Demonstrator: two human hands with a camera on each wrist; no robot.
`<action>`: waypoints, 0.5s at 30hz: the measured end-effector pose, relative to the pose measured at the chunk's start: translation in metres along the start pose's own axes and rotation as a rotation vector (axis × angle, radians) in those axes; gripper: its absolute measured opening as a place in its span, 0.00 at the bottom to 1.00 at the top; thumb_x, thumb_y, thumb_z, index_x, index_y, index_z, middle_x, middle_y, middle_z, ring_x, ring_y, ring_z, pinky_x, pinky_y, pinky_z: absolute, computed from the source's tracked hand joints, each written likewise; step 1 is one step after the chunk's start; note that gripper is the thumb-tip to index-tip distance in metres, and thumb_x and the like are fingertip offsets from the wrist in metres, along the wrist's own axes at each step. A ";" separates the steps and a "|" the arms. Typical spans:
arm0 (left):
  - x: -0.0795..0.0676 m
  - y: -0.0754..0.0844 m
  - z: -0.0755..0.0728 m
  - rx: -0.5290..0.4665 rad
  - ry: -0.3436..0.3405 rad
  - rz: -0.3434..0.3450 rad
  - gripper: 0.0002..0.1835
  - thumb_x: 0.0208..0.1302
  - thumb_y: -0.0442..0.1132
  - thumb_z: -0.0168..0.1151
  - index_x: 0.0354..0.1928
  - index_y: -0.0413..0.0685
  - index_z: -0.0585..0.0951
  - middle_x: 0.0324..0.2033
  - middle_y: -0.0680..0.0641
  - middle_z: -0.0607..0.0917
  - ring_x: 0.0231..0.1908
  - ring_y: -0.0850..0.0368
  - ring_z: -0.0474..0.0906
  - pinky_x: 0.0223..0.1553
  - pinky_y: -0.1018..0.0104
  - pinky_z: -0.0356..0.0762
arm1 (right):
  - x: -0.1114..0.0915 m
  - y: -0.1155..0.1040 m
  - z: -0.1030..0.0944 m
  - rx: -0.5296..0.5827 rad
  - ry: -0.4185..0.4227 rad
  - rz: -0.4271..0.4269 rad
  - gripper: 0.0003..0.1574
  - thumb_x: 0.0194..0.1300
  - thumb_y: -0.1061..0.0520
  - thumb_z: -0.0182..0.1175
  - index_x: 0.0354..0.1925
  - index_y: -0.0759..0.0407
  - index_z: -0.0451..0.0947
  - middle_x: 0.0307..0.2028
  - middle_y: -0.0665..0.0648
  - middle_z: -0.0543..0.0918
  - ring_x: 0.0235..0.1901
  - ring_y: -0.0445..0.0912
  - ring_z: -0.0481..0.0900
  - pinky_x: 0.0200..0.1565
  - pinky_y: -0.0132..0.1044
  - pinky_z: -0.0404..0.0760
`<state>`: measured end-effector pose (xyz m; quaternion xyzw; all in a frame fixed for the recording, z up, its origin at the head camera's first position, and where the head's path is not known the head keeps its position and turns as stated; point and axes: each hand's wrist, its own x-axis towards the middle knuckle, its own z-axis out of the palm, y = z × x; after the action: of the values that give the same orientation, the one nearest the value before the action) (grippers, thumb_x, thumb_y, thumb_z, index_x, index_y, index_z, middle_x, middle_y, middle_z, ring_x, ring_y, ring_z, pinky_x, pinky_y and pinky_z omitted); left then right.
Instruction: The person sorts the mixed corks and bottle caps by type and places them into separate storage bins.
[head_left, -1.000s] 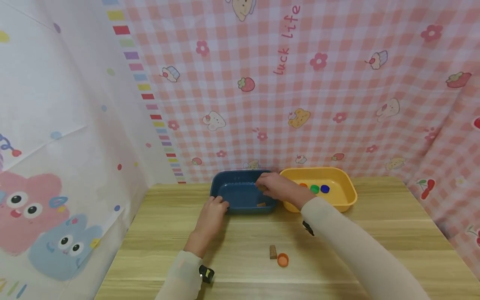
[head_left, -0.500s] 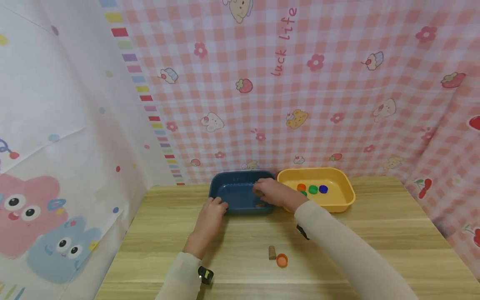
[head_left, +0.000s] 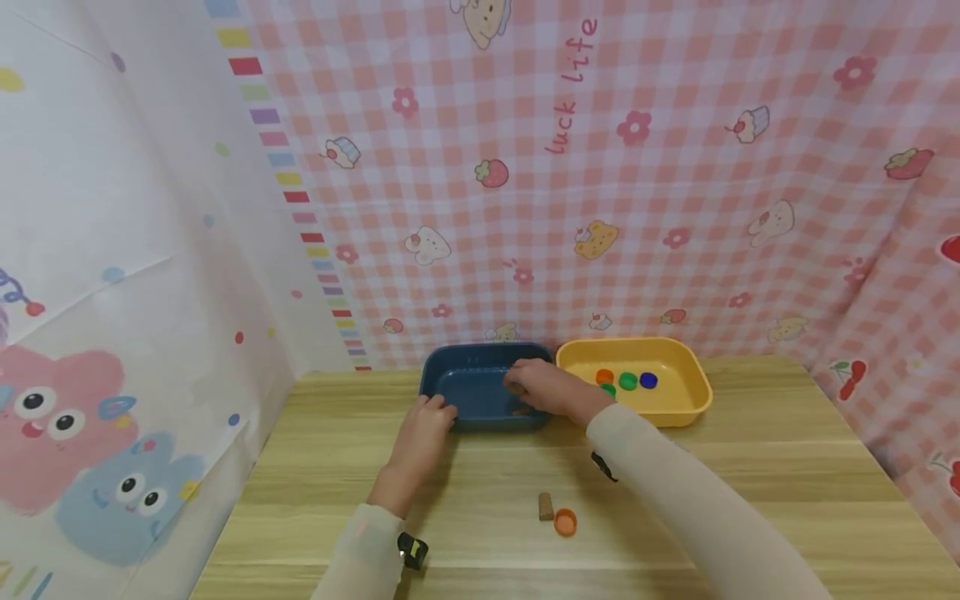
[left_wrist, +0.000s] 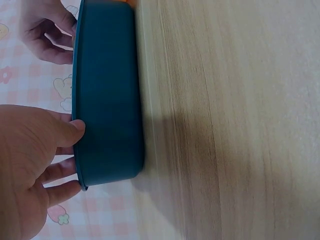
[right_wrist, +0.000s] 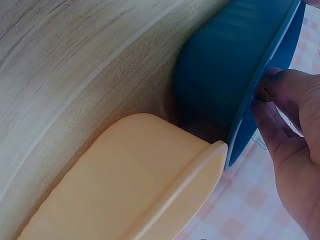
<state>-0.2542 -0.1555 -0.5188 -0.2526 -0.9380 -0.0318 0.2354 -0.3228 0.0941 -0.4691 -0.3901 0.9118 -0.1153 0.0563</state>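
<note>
My left hand grips the near left rim of a dark blue plastic tray, thumb outside and fingers over the edge. My right hand is inside that tray's right side, its fingertips pinching a brown cork, as the right wrist view shows. Another small cork piece lies on the tray floor just below the right hand. On the table in front, a cork stopper lies beside an orange bottle cap.
Right of the blue tray stands a yellow tray holding an orange cap, a blue cap, a green cap and another green one partly behind the right wrist. A checked cloth hangs behind the wooden table.
My right hand has lowered slightly into the blue tray, still pinching the cork. More of the caps in the yellow tray now show. My left hand keeps its place on the rim.
</note>
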 end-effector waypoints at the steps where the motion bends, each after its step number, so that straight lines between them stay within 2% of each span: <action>1: 0.000 0.000 0.000 -0.001 -0.001 0.000 0.02 0.62 0.32 0.71 0.32 0.46 0.88 0.27 0.46 0.82 0.28 0.50 0.72 0.44 0.54 0.79 | 0.000 -0.001 0.000 0.001 -0.003 0.006 0.18 0.70 0.66 0.64 0.58 0.63 0.82 0.53 0.61 0.83 0.54 0.53 0.82 0.56 0.45 0.83; 8: 0.001 0.001 -0.003 -0.008 -0.002 0.000 0.03 0.62 0.31 0.70 0.31 0.46 0.88 0.27 0.46 0.81 0.28 0.49 0.71 0.43 0.54 0.78 | 0.000 -0.002 0.000 -0.005 0.002 0.028 0.18 0.72 0.60 0.64 0.58 0.61 0.82 0.55 0.60 0.83 0.55 0.53 0.82 0.56 0.45 0.83; 15: 0.000 0.001 -0.002 -0.008 -0.008 -0.007 0.03 0.62 0.32 0.70 0.31 0.46 0.87 0.27 0.46 0.81 0.28 0.50 0.72 0.43 0.54 0.79 | -0.010 0.000 -0.003 0.035 0.052 0.011 0.19 0.71 0.60 0.66 0.59 0.61 0.82 0.56 0.60 0.84 0.57 0.53 0.82 0.57 0.45 0.83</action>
<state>-0.2533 -0.1549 -0.5170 -0.2505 -0.9396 -0.0352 0.2307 -0.3163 0.1016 -0.4663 -0.3808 0.9130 -0.1408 0.0401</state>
